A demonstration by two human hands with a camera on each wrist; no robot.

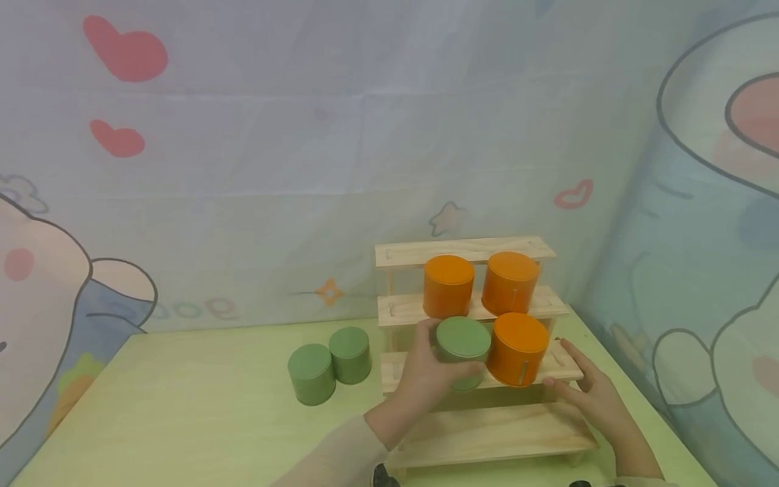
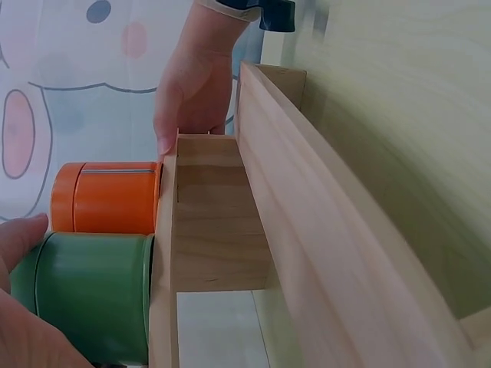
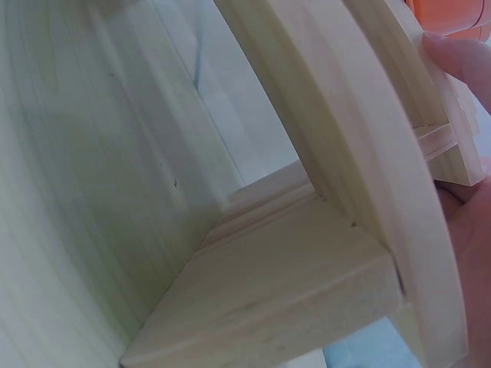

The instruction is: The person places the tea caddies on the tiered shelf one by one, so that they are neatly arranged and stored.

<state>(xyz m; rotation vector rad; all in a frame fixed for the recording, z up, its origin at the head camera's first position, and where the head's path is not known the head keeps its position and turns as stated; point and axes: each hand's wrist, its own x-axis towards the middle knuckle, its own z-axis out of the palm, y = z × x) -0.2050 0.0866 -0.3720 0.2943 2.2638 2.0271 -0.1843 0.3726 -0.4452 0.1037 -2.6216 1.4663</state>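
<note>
My left hand (image 1: pixel 429 370) grips a green round canister (image 1: pixel 464 339) with thumb and fingers around its side. In the left wrist view that green canister (image 2: pixel 96 295) has its base at the shelf board, beside an orange canister (image 2: pixel 115 198). On the same step of the wooden tiered rack (image 1: pixel 496 433) stands this orange canister (image 1: pixel 519 348), to the right of the green one. My right hand (image 1: pixel 593 392) holds the right end of that step, thumb at its front edge and fingers behind. In the right wrist view, part of the right hand (image 3: pixel 468 230) shows at the board's end.
Two more orange canisters, a left one (image 1: pixel 449 285) and a right one (image 1: pixel 510 283), stand on the step above. Two green canisters (image 1: pixel 312 373) sit close together on the pale table (image 1: pixel 201 399), left of the rack. A printed curtain (image 1: pixel 274 169) hangs behind.
</note>
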